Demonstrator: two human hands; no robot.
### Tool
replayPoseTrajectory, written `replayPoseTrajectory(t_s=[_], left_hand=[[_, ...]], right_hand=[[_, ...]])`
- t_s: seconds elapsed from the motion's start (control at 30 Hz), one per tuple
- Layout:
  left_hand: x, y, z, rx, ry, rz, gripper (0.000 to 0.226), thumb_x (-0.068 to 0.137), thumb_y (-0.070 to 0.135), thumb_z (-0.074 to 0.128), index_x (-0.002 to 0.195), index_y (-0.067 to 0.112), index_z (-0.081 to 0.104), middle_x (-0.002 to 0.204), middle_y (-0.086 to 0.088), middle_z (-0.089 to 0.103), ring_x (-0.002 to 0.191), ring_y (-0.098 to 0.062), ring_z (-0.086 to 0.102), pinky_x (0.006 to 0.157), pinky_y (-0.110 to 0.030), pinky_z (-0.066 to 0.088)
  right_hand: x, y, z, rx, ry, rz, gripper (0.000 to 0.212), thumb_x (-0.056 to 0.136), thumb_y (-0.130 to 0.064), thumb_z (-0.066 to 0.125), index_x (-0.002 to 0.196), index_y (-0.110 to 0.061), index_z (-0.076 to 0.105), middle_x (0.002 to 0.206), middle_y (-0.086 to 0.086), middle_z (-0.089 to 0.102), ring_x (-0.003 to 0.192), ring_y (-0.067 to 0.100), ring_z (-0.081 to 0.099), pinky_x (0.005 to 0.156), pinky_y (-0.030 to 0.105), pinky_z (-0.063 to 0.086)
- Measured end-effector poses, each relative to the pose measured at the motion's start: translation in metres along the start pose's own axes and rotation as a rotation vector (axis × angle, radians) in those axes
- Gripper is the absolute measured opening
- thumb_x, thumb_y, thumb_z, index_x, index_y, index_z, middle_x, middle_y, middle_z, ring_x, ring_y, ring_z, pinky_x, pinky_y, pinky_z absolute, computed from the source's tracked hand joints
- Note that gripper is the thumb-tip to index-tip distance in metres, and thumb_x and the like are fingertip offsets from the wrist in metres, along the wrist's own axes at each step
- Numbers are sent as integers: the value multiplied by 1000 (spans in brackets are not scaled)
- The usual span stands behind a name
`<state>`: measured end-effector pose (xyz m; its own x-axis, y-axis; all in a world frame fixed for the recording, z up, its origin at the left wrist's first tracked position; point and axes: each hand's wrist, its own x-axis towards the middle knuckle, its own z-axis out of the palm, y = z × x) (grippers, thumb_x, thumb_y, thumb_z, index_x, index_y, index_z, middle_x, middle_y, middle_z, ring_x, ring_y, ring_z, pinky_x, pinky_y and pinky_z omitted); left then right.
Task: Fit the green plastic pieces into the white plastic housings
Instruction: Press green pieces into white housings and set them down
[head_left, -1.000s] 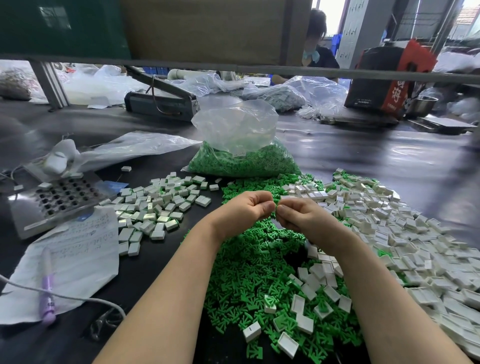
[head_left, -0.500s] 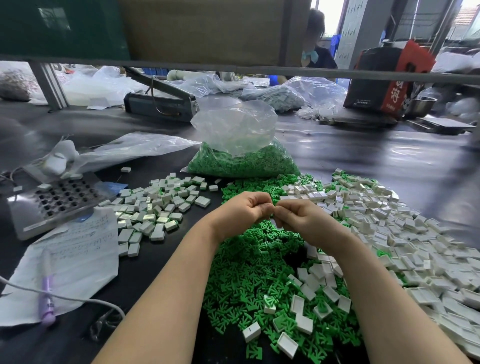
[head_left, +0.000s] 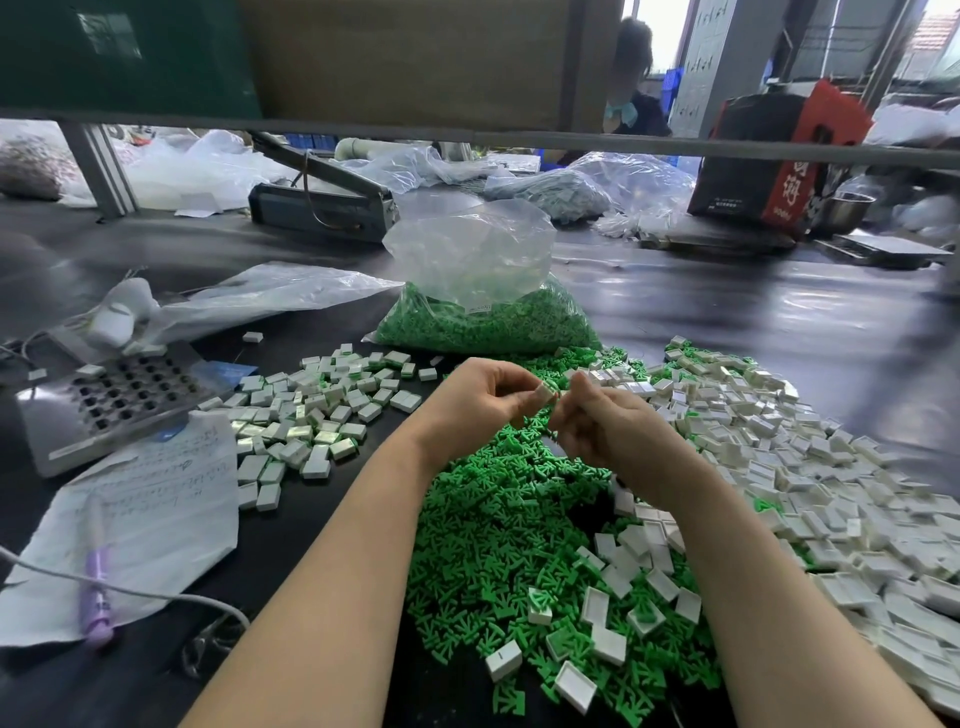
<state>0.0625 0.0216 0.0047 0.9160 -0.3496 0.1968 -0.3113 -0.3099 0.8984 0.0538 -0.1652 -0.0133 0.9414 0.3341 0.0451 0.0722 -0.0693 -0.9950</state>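
My left hand (head_left: 483, 400) pinches a small white housing (head_left: 544, 393) between thumb and fingertips, held above the heap. My right hand (head_left: 608, 428) is right beside it, its curled fingertips at the housing's right edge and its thumb raised. Whether a green piece sits between them is hidden. Below both hands lies a pile of loose green pieces (head_left: 498, 525). A broad heap of empty white housings (head_left: 789, 467) spreads to the right. Fitted housings (head_left: 311, 421) lie in a group to the left.
A clear bag of green pieces (head_left: 483, 322) stands behind the hands. At the left are a metal jig with holes (head_left: 111, 400), a handwritten sheet (head_left: 150, 525) with a purple pen (head_left: 96, 587) and a white cable (head_left: 156, 592). A person sits beyond the shelf bar (head_left: 727, 148).
My hands were pressed together fingertip to fingertip; now they have drawn slightly apart, and the white housing shows at my left fingertips. My right thumb has lifted.
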Motion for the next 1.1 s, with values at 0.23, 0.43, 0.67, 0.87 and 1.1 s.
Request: replayPoseTrajectory(t_s=[0.23, 0.43, 0.67, 0.87, 1.1], left_hand=[[3, 7, 8, 9, 81, 50, 12, 88, 15, 71, 96, 8, 77, 76, 5, 61, 69, 0, 59, 68, -16, 46], [0, 13, 9, -35, 89, 47, 8, 88, 11, 70, 94, 11, 76, 80, -5, 60, 77, -14, 59, 78, -32, 50], [0, 17, 15, -171, 110, -27, 14, 91, 8, 62, 96, 1, 74, 81, -10, 70, 79, -16, 65, 84, -40, 54], [2, 22, 29, -212, 188, -44, 19, 71, 21, 57, 69, 7, 69, 60, -6, 60, 58, -18, 54, 62, -31, 47], [2, 19, 30, -230, 185, -38, 19, 81, 10, 58, 65, 12, 66, 52, 8, 57, 45, -2, 49, 46, -12, 39]], right_hand=[[5, 2, 5, 223, -88, 129, 57, 85, -63, 43, 86, -15, 73, 75, 9, 57, 60, 14, 47, 48, 18, 35], [2, -2, 13, 455, -84, 112, 34, 86, -43, 52, 71, -20, 73, 72, 2, 61, 59, 10, 54, 57, 19, 37], [2, -1, 11, 364, -79, 63, 37, 86, -50, 53, 76, -19, 71, 73, 4, 59, 64, 13, 50, 57, 22, 33], [3, 4, 10, 280, -87, 34, 30, 84, -48, 60, 85, -23, 76, 79, 5, 63, 70, 13, 57, 69, 27, 37], [5, 4, 11, 271, -62, 39, 34, 86, -49, 57, 87, -16, 67, 78, 3, 63, 66, 13, 56, 65, 29, 32]])
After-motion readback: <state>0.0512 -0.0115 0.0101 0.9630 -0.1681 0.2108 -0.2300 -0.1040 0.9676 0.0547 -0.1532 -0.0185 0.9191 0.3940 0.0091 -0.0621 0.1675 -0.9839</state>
